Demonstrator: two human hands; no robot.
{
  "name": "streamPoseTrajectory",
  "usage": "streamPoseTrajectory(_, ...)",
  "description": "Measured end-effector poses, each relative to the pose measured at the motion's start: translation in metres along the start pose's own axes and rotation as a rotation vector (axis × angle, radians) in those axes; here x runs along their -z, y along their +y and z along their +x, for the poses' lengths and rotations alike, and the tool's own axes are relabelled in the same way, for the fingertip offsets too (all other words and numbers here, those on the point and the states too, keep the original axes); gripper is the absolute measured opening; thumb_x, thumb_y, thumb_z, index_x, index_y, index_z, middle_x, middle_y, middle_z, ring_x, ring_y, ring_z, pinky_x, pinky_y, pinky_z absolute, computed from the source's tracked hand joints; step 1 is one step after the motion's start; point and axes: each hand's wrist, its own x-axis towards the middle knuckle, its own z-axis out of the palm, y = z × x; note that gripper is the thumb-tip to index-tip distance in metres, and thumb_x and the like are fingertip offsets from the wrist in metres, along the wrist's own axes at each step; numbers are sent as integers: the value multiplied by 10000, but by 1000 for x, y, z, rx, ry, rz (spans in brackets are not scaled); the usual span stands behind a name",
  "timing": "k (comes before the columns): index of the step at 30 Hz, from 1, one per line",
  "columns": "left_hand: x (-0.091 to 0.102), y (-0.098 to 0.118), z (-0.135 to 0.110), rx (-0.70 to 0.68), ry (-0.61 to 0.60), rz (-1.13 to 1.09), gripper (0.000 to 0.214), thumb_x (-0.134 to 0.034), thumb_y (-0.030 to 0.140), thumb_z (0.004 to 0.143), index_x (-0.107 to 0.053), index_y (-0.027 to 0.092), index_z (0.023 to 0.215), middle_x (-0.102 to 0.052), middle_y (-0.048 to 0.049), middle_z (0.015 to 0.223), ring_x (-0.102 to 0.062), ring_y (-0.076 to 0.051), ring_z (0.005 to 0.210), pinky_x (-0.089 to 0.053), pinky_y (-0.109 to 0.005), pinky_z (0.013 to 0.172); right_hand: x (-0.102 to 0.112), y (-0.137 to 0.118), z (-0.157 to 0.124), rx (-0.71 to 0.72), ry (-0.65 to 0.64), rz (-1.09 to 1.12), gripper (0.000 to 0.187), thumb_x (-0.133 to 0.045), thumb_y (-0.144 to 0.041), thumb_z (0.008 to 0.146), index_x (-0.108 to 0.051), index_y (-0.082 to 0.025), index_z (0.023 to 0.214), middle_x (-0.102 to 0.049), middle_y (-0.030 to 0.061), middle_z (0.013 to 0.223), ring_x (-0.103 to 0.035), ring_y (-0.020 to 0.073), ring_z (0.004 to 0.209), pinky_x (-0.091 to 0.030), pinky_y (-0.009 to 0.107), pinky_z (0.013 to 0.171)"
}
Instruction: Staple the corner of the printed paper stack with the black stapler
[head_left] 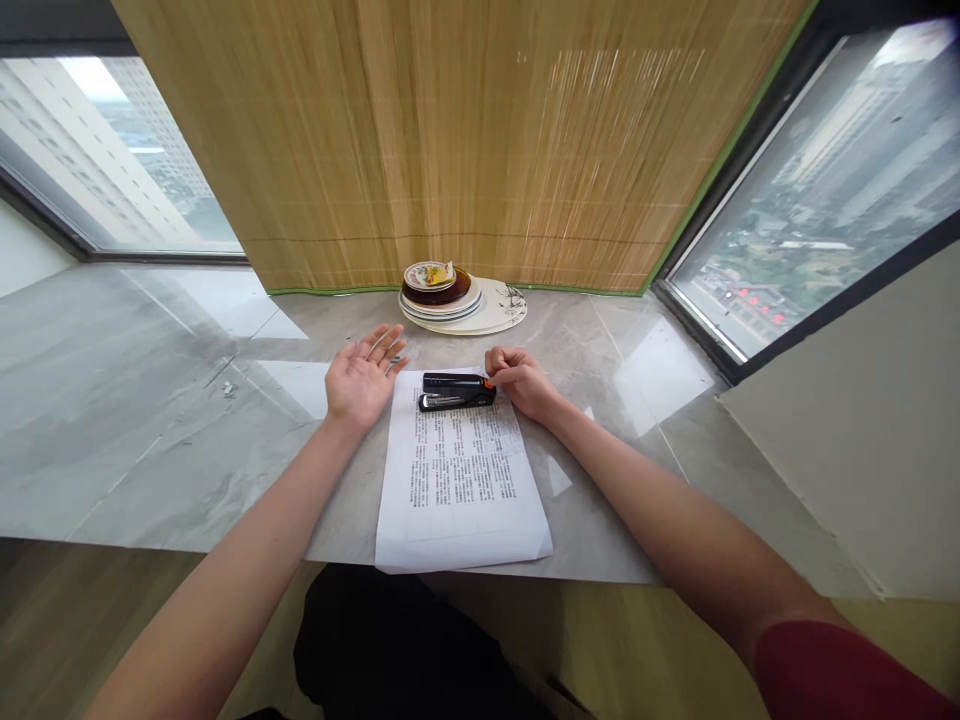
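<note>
A black stapler (457,391) with an orange patch at its right end is at the top of a printed sheet of paper (465,530). The fingers of my right hand (521,380) are curled in, and the thumb presses at the stapler's orange end; how firmly it grips is hard to see. My left hand (361,380) is palm up with its fingers spread, just left of the sheet's upper corner, holding nothing. Dense lines of text cover the paper, which lies flat near the counter's front edge, its lower corners slightly raised.
Stacked plates (480,310) and a brown glass dish (461,288) stand behind the stapler, against a bamboo blind (450,130). The grey marble-look counter (187,400) runs between two windows. A white wall (862,450) borders it at right.
</note>
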Motion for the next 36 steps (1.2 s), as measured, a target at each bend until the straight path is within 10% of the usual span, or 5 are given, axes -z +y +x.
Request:
streamPoseTrajectory(14,2,0,1,-4,32,-19,422,-450,390,1008,-752,147,1174,-686,-157,1438,-717,-243,1162,-596,-366,940,1,2,2,45,-33,-5,433,-693,-160,580,-264,-223,582,-335,-36,620,-288,138,615,-228,304,588)
streamPoseTrajectory(20,4,-1,3,-26,62,-31,426,-450,382,1007,-762,131,1151,-701,-168,1410,-720,-239,1155,-597,-359,939,-2,2,-4,237,-62,-458,199,-771,-351,802,-637,-235,892,-580,-2,856,-516,177,792,-408,303,723)
streamPoseTrajectory(25,4,-2,4,-22,82,-23,421,-459,388,1007,-770,131,1127,-718,-164,1385,-714,-241,1181,-596,-353,948,-13,10,-8,371,-199,-920,350,-843,-296,807,-747,-207,1132,-690,59,948,-628,226,907,-496,372,884)
streamPoseTrajectory(36,0,-10,3,310,4,56,322,-499,60,910,-739,42,1124,-785,-211,1171,-769,-251,1133,-566,-378,1103,-19,10,-20,998,100,-1309,404,-675,-141,979,-703,-355,1321,-804,-20,1203,-610,229,965,-447,407,886)
